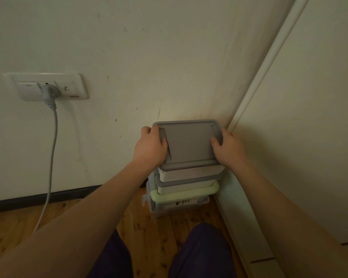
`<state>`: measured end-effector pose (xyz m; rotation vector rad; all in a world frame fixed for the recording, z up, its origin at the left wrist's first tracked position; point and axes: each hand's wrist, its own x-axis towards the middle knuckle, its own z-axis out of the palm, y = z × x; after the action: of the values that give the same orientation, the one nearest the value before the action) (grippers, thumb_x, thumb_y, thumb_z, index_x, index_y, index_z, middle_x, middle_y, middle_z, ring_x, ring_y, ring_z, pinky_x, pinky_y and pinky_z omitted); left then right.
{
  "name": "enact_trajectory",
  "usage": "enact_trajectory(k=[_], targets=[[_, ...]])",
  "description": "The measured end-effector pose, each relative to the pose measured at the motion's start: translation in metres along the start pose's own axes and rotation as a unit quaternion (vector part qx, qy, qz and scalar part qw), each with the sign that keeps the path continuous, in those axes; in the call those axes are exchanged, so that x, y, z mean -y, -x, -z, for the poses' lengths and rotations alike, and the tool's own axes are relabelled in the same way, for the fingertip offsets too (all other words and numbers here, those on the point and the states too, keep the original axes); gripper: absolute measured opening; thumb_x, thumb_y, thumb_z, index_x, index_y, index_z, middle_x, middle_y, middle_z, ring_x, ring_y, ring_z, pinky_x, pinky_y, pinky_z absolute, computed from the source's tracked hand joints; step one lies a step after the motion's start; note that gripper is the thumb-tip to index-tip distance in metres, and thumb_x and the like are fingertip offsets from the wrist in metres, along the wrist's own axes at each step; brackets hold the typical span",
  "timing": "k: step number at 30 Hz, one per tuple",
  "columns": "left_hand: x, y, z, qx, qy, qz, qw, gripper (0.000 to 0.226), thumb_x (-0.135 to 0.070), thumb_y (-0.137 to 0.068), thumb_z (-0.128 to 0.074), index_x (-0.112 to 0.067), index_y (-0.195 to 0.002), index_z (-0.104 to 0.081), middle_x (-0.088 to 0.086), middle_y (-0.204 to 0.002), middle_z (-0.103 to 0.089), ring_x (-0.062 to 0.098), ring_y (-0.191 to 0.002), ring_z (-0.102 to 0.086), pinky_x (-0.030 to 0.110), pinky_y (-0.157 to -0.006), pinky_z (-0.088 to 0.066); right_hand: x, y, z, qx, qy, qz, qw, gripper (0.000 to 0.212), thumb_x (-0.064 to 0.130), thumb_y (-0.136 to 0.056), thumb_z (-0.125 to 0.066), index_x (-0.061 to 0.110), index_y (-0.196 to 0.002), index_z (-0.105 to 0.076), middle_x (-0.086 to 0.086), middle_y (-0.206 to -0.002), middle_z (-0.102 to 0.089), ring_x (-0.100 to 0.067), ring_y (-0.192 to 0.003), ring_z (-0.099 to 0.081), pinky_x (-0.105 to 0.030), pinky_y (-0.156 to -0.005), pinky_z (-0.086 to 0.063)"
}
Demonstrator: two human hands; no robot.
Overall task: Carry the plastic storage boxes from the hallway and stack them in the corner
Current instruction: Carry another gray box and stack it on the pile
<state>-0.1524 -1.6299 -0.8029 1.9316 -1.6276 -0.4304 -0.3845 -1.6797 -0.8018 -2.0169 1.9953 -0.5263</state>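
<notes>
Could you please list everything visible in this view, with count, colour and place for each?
top box: one, grey lid over white body, on top of the stack in the corner
second box: one, grey lid, white body, under the top box
third box: one, pale green lid, below that
bottom box: one, clear, handwritten label, on the floor
wall socket: one, white, left wall
plug and cable: one, grey, hanging from the socket
floor: wooden, orange-brown
left hand: gripping the top box's left edge
right hand: gripping its right edge
</notes>
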Motion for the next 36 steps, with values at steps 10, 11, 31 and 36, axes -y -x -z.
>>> enact_trajectory(k=[10, 11, 31, 36], targets=[[0.0, 0.0, 0.002, 0.004, 0.011, 0.009, 1.0, 0.052, -0.031, -0.097, -0.047, -0.014, -0.144, -0.033, 0.011, -0.135, -0.04, 0.032, -0.104, -0.057, 0.04, -0.082, -0.05, 0.0, 0.0, 0.008, 0.016, 0.005, 0.009, 1.0, 0.058, 0.049, -0.096, -0.045, 0.017, -0.144, -0.041, -0.014, -0.135, -0.051, -0.035, -0.119, -0.052, -0.041, -0.098, -0.045], [0.0, -0.001, 0.002, 0.0, 0.011, 0.01, 1.0, 0.051, -0.033, -0.097, -0.047, -0.014, -0.142, -0.034, 0.011, -0.134, -0.041, 0.031, -0.103, -0.057, 0.039, -0.08, -0.05, 0.0, -0.001, 0.009, 0.009, 0.01, 0.011, 1.0, 0.057, 0.049, -0.096, -0.044, 0.016, -0.142, -0.043, -0.015, -0.133, -0.052, -0.036, -0.118, -0.052, -0.041, -0.096, -0.045], [-0.072, 0.0, 0.111, -0.017, 0.057, 0.051, 0.997, 0.045, -0.042, -0.1, -0.041, -0.017, -0.137, -0.044, 0.002, -0.132, -0.053, 0.018, -0.108, -0.058, 0.034, -0.088, -0.05, 0.076, 0.002, 0.133, 0.018, 0.003, -0.014, 1.0, 0.05, 0.041, -0.098, -0.044, 0.01, -0.136, -0.051, -0.017, -0.13, -0.053, -0.036, -0.117, -0.051, -0.04, -0.095, -0.043], [-0.13, 0.002, 0.183, -0.015, 0.06, 0.05, 0.997, 0.043, -0.039, -0.098, -0.046, -0.016, -0.135, -0.048, 0.003, -0.128, -0.057, 0.019, -0.116, -0.053, 0.035, -0.093, -0.048, 0.116, 0.013, 0.22, 0.023, -0.017, -0.018, 0.999, 0.051, 0.046, -0.098, -0.042, 0.015, -0.138, -0.049, -0.01, -0.132, -0.057, -0.029, -0.118, -0.054, -0.039, -0.096, -0.045]])
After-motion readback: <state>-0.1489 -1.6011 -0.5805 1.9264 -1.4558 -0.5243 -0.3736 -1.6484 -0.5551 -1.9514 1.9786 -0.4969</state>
